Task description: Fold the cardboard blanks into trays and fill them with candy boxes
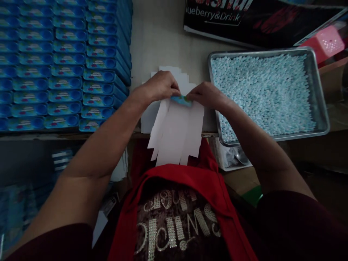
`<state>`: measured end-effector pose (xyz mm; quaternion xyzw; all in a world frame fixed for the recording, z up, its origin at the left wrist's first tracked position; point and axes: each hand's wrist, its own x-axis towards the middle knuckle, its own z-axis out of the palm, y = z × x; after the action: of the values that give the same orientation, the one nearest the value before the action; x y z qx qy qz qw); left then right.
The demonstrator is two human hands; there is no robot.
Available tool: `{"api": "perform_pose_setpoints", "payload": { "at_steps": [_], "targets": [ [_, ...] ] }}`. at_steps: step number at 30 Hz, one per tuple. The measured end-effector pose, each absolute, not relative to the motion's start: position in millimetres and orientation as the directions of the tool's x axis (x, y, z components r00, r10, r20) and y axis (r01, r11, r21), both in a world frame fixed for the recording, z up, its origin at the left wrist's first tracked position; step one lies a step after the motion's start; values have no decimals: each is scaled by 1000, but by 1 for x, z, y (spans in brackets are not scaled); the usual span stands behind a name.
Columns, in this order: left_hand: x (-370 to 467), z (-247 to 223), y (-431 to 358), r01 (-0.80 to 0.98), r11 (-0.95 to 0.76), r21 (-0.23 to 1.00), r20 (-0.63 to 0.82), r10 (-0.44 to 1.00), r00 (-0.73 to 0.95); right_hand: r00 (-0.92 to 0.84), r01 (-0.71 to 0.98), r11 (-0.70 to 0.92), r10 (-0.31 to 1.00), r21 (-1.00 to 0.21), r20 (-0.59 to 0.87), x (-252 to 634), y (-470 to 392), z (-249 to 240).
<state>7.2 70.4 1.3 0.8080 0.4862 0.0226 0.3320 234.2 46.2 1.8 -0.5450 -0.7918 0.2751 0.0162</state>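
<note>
My left hand [162, 85] and my right hand [207, 95] pinch the far end of an unfolded carton [175, 125] from its two sides. The carton's plain white inner face is up, and its near end hangs past the table edge towards my lap. Between my fingertips a blue printed flap [181, 100] shows at the far end. More white flat cartons [174, 75] lie in an uneven pile on the table beneath and beyond my hands. The fingertips are partly hidden by the flap and by my own knuckles.
Blue printed boxes [65, 70] are stacked in rows at the left. At the right, a metal tray [322, 98] of small pale blue pieces [266, 94] overhangs the table edge, close to my right forearm. A black printed box [261, 21] and a pink basket [327, 41] stand behind it.
</note>
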Motion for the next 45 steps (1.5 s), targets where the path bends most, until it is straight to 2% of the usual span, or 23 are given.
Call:
{"api": "perform_pose_setpoints", "payload": {
  "at_steps": [4, 8, 13, 16, 19, 24, 26, 29, 31, 34, 37, 45],
  "targets": [
    [10, -1, 72, 789, -283, 545, -322, 798, 509, -450, 867, 340, 847, -363, -282, 227, 46, 3],
    [16, -2, 74, 795, -336, 505, -307, 791, 529, -480, 872, 424, 836, -243, -267, 216, 43, 3],
    [27, -3, 72, 848, -341, 406, -328, 812, 483, -380, 925, 370, 883, -92, -276, 206, 37, 8],
    [31, -7, 71, 858, -320, 401, -305, 836, 455, -381, 924, 361, 867, -123, -320, 206, 39, 10],
    [34, -10, 72, 872, -307, 381, -277, 862, 424, -412, 911, 381, 863, -157, -292, 205, 43, 7],
    [31, -1, 69, 900, -299, 317, -329, 855, 400, -401, 915, 397, 872, -74, -280, 204, 51, 2],
    [26, 2, 63, 876, -314, 366, -312, 845, 434, -427, 904, 414, 859, -108, -283, 209, 53, 0],
    [18, 3, 53, 823, -277, 497, -260, 857, 445, -499, 864, 449, 826, -229, -263, 217, 52, -1],
    [15, 3, 48, 795, -247, 555, -240, 867, 437, -534, 840, 479, 811, -254, -239, 219, 47, -1],
    [11, 3, 49, 791, -244, 560, -278, 845, 458, -550, 833, 504, 801, -230, -236, 217, 39, 2],
    [8, 3, 53, 789, -249, 562, -336, 803, 493, -506, 857, 450, 828, -252, -242, 218, 35, 4],
    [25, -13, 46, 777, -237, 584, -158, 905, 395, -312, 874, 224, 939, -432, -144, 225, 26, -4]
  ]
}}
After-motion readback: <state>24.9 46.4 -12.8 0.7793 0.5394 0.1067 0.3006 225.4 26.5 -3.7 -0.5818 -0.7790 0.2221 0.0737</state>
